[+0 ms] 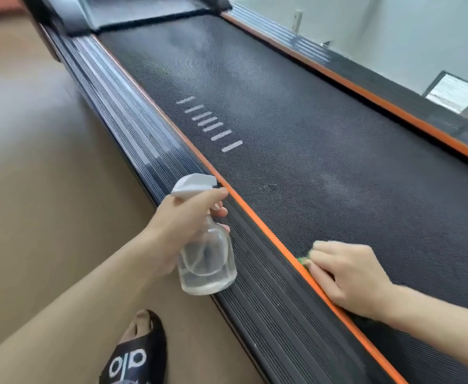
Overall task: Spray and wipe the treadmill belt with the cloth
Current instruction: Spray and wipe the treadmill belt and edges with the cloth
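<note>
Tan floor (47,162) lies along the left side of a long treadmill. Its black belt (296,128) runs between two orange strips (269,234), and ribbed dark side rails (133,126) sit outside them. White dashes (209,123) mark the belt near its left edge, and pale misty patches show on the belt farther up.

One hand, the left hand (180,225), holds a clear bottle (206,261) with a white spray top over the left rail. The fingers curl round the neck, and one finger lies on the trigger. A little liquid sits at the bottom of the bottle.

At the left edge of the belt, the right hand (349,275) presses down, fingers bent over a green cloth (303,261). Only a small bit of the cloth peeks out, touching the orange strip.

A foot in a black slipper (138,353) stands on the floor near the bottom edge.
</note>
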